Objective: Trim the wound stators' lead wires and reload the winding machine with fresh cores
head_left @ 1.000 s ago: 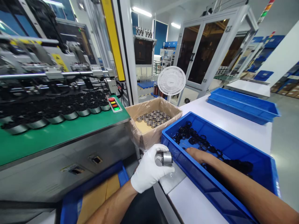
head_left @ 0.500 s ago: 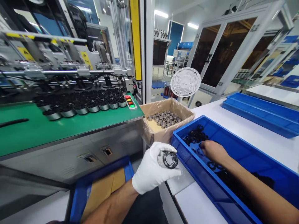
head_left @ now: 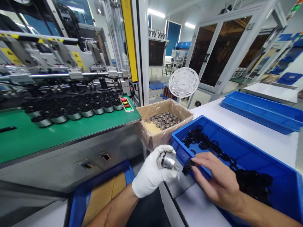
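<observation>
My left hand (head_left: pixel 152 173), in a white glove, grips a silver stator core (head_left: pixel 168 160) between thumb and fingers; a black plastic ring shows on its left end. The core's bare metal side faces right. My bare right hand (head_left: pixel 216 179) pinches a black plastic ring (head_left: pixel 188 167) by its edge, a short gap to the right of the core. Behind and under this hand stands a blue bin (head_left: pixel 239 138) with many loose black plastic rings (head_left: pixel 253 183) in it.
A plastic-lined cardboard box (head_left: pixel 151 138) holds several stator cores. On the green bench (head_left: pixel 71 135) stand rows of black-topped cores, beside a button panel (head_left: pixel 127 104) and machine. More blue trays (head_left: pixel 262 110) lie on the white table. A white fan (head_left: pixel 184 82) stands behind.
My right hand has come out of the blue bin with a black plastic ring, moving left toward the core. The left hand has turned the core so its ringed end points left.
</observation>
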Available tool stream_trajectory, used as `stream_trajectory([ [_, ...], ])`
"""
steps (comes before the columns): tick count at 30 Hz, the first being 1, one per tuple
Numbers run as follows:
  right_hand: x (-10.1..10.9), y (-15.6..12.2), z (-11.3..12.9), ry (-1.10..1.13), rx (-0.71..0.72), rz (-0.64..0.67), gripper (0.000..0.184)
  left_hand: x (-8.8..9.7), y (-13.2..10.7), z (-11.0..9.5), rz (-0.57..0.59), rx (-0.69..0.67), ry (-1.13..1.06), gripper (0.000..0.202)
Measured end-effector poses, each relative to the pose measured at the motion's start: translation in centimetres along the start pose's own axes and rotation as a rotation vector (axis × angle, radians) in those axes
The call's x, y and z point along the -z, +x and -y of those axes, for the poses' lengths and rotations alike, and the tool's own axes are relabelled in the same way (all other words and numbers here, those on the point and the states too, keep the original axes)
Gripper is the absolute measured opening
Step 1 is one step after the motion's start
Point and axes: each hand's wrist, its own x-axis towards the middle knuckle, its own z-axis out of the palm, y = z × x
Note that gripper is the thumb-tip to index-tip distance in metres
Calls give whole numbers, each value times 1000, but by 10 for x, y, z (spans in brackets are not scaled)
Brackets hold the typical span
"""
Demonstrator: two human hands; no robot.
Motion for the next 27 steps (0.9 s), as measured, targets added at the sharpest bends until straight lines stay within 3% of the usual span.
stream_trajectory([
  [9, -2, 3, 1, -5, 52, 23, 28, -3, 0, 9, 120, -30, 6, 46],
  [27, -6, -2, -7, 18, 19, 40, 29, 11, 1, 14, 110, -100, -228, 54],
])
